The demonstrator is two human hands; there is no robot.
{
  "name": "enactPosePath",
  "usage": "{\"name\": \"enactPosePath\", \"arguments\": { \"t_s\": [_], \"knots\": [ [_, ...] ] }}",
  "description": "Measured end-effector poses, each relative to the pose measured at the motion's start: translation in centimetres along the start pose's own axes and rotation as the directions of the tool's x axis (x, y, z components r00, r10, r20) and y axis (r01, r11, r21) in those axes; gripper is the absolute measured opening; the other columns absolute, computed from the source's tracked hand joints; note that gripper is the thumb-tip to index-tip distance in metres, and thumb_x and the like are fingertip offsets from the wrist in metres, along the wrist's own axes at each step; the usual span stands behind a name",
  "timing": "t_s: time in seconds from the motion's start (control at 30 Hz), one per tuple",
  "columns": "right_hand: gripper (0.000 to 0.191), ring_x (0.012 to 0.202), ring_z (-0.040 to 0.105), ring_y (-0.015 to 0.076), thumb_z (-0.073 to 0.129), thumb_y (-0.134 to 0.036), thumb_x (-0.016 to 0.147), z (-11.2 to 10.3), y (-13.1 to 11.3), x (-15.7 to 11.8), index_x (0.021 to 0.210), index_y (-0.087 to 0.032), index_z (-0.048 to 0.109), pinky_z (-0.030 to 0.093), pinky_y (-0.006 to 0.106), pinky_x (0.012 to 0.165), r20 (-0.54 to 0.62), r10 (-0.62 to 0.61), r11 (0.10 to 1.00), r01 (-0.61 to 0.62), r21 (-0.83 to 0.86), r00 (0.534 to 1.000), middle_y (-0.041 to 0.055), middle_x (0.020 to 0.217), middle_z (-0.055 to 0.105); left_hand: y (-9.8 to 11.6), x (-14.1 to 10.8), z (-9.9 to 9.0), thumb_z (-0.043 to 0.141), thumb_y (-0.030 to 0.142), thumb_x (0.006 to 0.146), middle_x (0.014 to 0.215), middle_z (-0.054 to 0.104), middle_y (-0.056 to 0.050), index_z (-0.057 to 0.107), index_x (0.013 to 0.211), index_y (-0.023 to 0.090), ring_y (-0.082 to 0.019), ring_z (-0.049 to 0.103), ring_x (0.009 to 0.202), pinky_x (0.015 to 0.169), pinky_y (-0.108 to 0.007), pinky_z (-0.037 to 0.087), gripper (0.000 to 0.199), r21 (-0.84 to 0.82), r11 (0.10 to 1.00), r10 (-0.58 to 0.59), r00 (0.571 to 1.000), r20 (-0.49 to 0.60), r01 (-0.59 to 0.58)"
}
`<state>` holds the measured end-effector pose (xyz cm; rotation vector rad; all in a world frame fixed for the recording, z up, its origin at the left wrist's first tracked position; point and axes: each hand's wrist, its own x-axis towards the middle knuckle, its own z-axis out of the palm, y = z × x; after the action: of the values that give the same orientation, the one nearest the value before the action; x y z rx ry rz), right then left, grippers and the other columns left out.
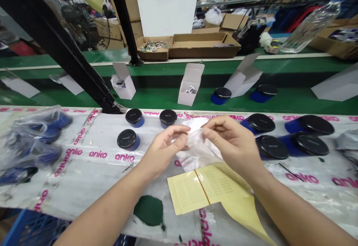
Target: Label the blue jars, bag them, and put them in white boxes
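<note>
Between my two hands is a thin, whitish plastic bag (pixel 197 151), pinched at its upper edge. My left hand (pixel 170 145) grips its left side with thumb and fingers together. On the right side, my right hand (pixel 229 138) pinches it the same way. What the bag contains, if anything, I cannot make out. Just below lies a yellow printed sheet (pixel 187 192) with a brown line across it, partly under my right forearm. Round blue containers with black lids stand near both hands, one black lid (pixel 168 117) just beyond my left hand and another (pixel 261 122) beyond my right.
Bagged blue containers (pixel 41 141) lie at the left. Behind the table, a green conveyor (pixel 156 93) carries open white boxes, one white box (pixel 188 93) in the middle. A black post (pixel 69 59) slants across the left. Cardboard trays (pixel 204 52) and a plastic bottle (pixel 310 28) stand at the back.
</note>
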<state>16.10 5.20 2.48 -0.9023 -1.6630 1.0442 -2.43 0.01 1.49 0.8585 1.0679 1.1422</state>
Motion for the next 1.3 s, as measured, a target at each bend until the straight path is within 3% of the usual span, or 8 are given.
{"name": "enactPosePath", "arguments": {
  "t_s": [0.13,0.33,0.47,0.6,0.73,0.93,1.13,1.3],
  "knots": [
    [0.018,0.062,0.062,0.0152,0.08,-0.035,0.079,1.1,-0.1,0.6,0.08,-0.023,0.066,0.052,0.028,0.056,0.034,0.192,0.964,-0.195,0.179,0.981,-0.0003,0.07,0.066,0.2,0.1,0.0,0.081,0.043,0.081,0.105,0.069,-0.005,0.07,0.079,0.016,-0.013,0.064,0.089,0.081,-0.026,0.052,0.03,-0.109,0.993,0.063,0.991,0.114,-0.051],
    [0.027,0.055,0.057,0.0132,0.081,-0.038,0.07,2.0,-0.2,2.7,0.08,-0.022,0.061,0.047,0.026,0.05,0.258,0.386,0.84,-0.453,0.299,0.886,-0.0024,0.069,0.063,0.6,1.2,-1.0,0.084,0.044,0.076,0.055,0.041,0.008,0.046,0.066,0.019,-0.006,0.041,0.05,0.052,-0.02,0.041,0.047,-0.308,0.946,0.069,0.991,-0.117,-0.102],
    [0.02,0.066,0.061,0.0164,0.071,-0.028,0.069,3.1,1.0,5.0,0.086,-0.02,0.064,0.051,0.03,0.06,0.301,0.296,0.936,-0.339,0.1,0.907,0.0017,0.081,0.067,0.0,2.0,-2.0,0.072,0.049,0.087,0.057,0.039,0.009,0.046,0.074,0.021,-0.007,0.037,0.047,0.047,-0.019,0.035,0.041,0.06,0.962,0.269,0.889,-0.37,-0.266],
    [0.011,0.073,0.059,0.0167,0.061,-0.015,0.073,4.7,2.5,6.6,0.083,-0.02,0.062,0.048,0.032,0.07,0.16,0.219,0.974,-0.206,-0.094,0.963,0.0008,0.085,0.064,-0.6,3.1,-2.8,0.063,0.039,0.094,0.07,0.052,0.004,0.054,0.086,0.021,-0.01,0.053,0.059,0.056,-0.021,0.047,0.022,0.336,0.905,0.393,0.812,-0.431,-0.26],
    [0.015,0.082,0.063,0.0181,0.06,-0.011,0.087,6.1,3.3,8.2,0.099,-0.018,0.066,0.052,0.035,0.078,0.141,0.229,0.941,-0.182,-0.284,0.963,0.0035,0.096,0.067,-0.4,4.7,-3.5,0.055,0.032,0.097,0.068,0.051,0.004,0.05,0.086,0.021,-0.013,0.059,0.057,0.054,-0.024,0.051,0.015,0.425,0.89,0.372,0.805,-0.462,-0.167],
    [0.034,0.106,0.068,0.0238,0.064,-0.037,0.099,6.6,4.2,10.9,0.127,-0.019,0.063,0.059,0.044,0.088,0.316,0.352,0.86,-0.171,-0.48,0.881,0.0091,0.128,0.065,0.1,6.3,-4.1,0.046,0.022,0.098,0.061,0.052,0.002,0.044,0.081,0.023,-0.019,0.062,0.052,0.052,-0.028,0.05,0.017,0.584,0.81,0.301,0.819,-0.489,0.051],
    [0.03,0.113,0.064,0.0274,0.067,-0.022,0.094,5.6,3.5,8.9,0.124,-0.016,0.065,0.052,0.046,0.098,0.409,0.187,0.872,0.04,-0.487,0.893,0.015,0.128,0.065,0.2,4.8,-2.9,0.051,-0.004,0.081,0.12,0.062,-0.013,0.057,0.096,0.021,-0.03,0.065,0.112,0.097,-0.041,0.05,0.03,0.796,0.599,0.4,0.827,-0.396,0.092],
    [0.058,0.119,0.063,0.0279,0.077,-0.008,0.072,5.7,3.3,7.6,0.127,-0.02,0.063,0.047,0.038,0.102,0.481,0.084,0.949,0.078,-0.306,0.873,0.0089,0.122,0.071,-0.2,4.6,-2.9,0.047,-0.004,0.082,0.122,0.065,-0.015,0.06,0.107,0.018,-0.032,0.057,0.129,0.111,-0.047,0.042,0.036,0.851,0.522,0.405,0.861,-0.308,0.059]
  ]
}}
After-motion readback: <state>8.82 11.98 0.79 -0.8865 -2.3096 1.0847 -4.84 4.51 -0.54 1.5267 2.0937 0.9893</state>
